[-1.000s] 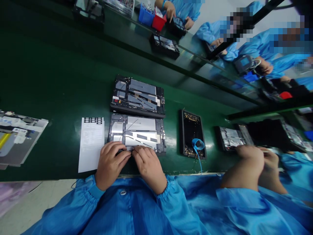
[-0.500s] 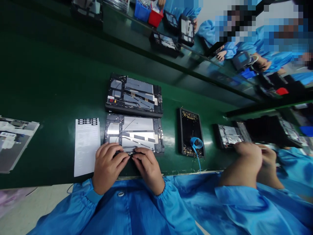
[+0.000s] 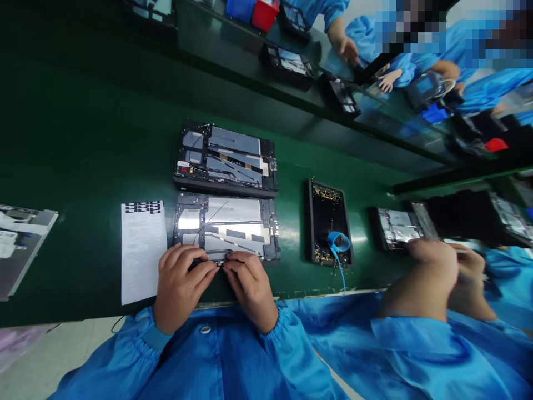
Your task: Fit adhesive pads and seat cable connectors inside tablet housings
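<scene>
An opened tablet, its grey battery and dark inner parts showing, lies in front of me. My left hand is closed at the tablet's near edge, thumb and fingertips pinched together. Close beside it my right hand is pinched at the same edge, the two sets of fingertips nearly meeting. Between them is a tiny dark part, mostly hidden by the fingers, too small to name. Just beyond lies a second opened tablet in a black tray. Left of my hands is a white sheet with small black stickers along its top.
Right of the tablets sits a black tray with small gold-coloured pieces and a blue wrist strap. A co-worker's arms work farther right. At far left lies a grey panel. A raised shelf with more devices runs behind.
The view has shifted slightly. My hands keep their pinch at the tablet's edge. On the shelf behind, a device has moved right and a co-worker's hand now reaches out near it.
</scene>
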Available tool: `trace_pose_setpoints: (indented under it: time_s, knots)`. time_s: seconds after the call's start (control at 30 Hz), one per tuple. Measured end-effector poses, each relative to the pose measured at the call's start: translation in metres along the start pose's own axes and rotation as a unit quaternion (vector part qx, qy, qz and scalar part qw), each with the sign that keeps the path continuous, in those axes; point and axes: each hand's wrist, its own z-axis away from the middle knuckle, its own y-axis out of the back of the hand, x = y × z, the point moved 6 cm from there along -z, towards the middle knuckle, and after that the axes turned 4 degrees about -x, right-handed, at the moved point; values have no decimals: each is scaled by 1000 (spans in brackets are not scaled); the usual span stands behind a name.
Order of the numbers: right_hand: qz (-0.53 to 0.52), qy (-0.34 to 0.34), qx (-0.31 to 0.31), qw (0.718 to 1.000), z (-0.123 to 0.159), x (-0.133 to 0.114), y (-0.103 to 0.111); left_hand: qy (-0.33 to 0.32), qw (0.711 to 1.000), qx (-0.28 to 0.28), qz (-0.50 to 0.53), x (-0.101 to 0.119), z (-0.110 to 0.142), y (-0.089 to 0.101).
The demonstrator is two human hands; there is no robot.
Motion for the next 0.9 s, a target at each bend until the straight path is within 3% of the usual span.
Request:
trace_pose_setpoints:
  time_s: [0.3,0.47,0.63,0.77,0.9]
  knots:
    - [19,-23,-10,1000,-3,-6,-1,-6,1000,-2,-12,1,-1,-1]
    - [25,24,21,999,8,-5,-3,2,1000,-7,-16,4,0,2]
    - [80,84,40,992,22,-8,-7,-12,999,24,-41,0,12,27]
    - [104,90,49,989,21,-11,-7,-11,996,48,-69,-14,17,50]
    - [115,85,26,989,17,-14,-8,2,998,40,-53,-35,24,61]
